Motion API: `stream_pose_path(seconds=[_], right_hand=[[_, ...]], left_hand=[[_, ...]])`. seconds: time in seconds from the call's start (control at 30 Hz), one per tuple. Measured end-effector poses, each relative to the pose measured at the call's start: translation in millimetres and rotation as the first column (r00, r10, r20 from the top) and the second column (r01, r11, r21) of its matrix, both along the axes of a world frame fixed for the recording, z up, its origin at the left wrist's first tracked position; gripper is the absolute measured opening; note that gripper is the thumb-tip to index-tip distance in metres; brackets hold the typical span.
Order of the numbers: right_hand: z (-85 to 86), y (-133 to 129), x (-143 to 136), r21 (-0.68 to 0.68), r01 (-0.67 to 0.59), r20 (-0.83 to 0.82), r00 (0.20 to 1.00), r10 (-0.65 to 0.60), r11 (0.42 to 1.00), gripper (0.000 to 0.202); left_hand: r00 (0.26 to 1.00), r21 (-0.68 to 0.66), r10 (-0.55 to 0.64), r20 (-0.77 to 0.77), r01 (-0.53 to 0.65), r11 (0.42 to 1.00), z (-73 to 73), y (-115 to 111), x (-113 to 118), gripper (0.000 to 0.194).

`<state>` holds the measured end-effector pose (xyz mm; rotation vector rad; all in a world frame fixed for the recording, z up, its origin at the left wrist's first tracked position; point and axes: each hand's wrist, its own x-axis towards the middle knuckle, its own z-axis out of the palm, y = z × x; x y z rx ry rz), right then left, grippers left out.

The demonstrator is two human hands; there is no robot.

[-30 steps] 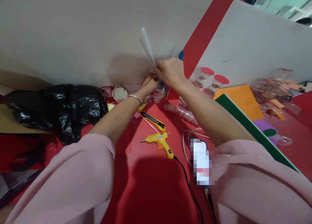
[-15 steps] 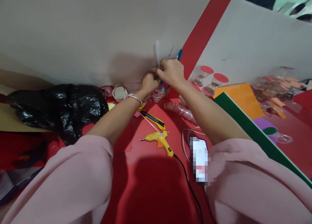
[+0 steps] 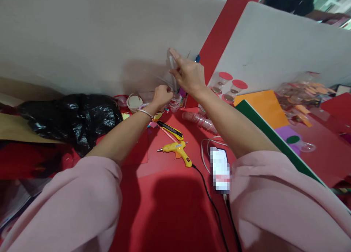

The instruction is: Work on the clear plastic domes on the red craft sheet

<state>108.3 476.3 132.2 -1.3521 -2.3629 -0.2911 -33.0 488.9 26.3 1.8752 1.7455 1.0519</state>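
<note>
Spreading near a pale stick (image 3: 172, 63): right hand (image 3: 190, 73), twelve o'clock from the glue gun (image 3: 179, 149). Left hand (image 3: 162, 95): grip indiscernible.

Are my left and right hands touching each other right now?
Apart. The head view shows it: the grey panel is visible in a clear gap between the left hand and the right hand, which is higher up.

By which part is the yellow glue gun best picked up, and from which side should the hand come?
I would take the yellow glue gun by its handle, the right hand coming from the near right. It lies on its side, handle slanting that way; the metal nozzle points left and may be hot.
</note>
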Motion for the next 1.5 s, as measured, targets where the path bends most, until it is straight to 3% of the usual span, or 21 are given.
stream_pose_path(seconds=[0.17, 0.4, 0.63, 0.83, 0.97, 1.2, 1.27, 1.33, 1.4, 1.5], right_hand=[[17.2, -19, 5, 0.042, 0.049, 0.001, 0.999, -0.049, 0.998, 0.066], [16.1, -20, 3, 0.044, 0.039, 0.045, 0.998, -0.041, 0.998, 0.051], [13.7, 3, -18, 0.03, -0.046, -0.02, 0.999, 0.047, 0.998, 0.055], [4.6, -8, -12, -0.053, 0.007, -0.042, 0.999, -0.01, 0.999, 0.065], [5.7, -12, -7, -0.055, 0.046, -0.039, 0.998, -0.048, 0.997, 0.068], [3.2, 5, -16, -0.026, 0.11, -0.032, 0.993, -0.111, 0.994, 0.06], [12.1, -1, -19, -0.01, 0.113, -0.044, 0.993, -0.113, 0.994, 0.062], [32.3, -16, -20, 0.029, 0.116, -0.079, 0.99, -0.113, 0.993, 0.06], [62.4, -38, -20, 0.103, 0.102, -0.119, 0.989, -0.089, 0.989, 0.056], [110.9, -78, -18, 0.287, -0.009, -0.157, 0.986, 0.057, 0.958, 0.054]], left_hand=[[0.999, 0.055, 0.038, 0.016, -0.039, 0.998, 11.7, -19, -10, 0.04], [0.998, 0.08, 0.057, 0.024, -0.059, 0.995, 25.6, -32, -10, 0.048], [0.994, 0.067, 0.065, 0.09, -0.071, 0.995, 16.6, -23, -19, 0.055], [0.989, 0.037, 0.086, 0.117, -0.091, 0.995, 5.9, -18, -23, 0.046], [0.987, 0.023, 0.085, 0.134, -0.089, 0.996, 8.7, -20, -20, 0.04], [0.991, 0.041, 0.057, 0.124, -0.063, 0.997, 16.1, -25, -21, 0.038], [0.992, 0.05, 0.047, 0.116, -0.054, 0.997, 16.8, -25, -25, 0.039], [0.994, 0.062, 0.04, 0.102, -0.047, 0.997, 17.8, -26, -28, 0.04], [0.995, 0.073, 0.038, 0.092, -0.045, 0.996, 18.7, -29, -31, 0.038], [0.988, 0.121, 0.055, 0.141, -0.072, 0.99, 16.6, -40, -36, 0.036]])
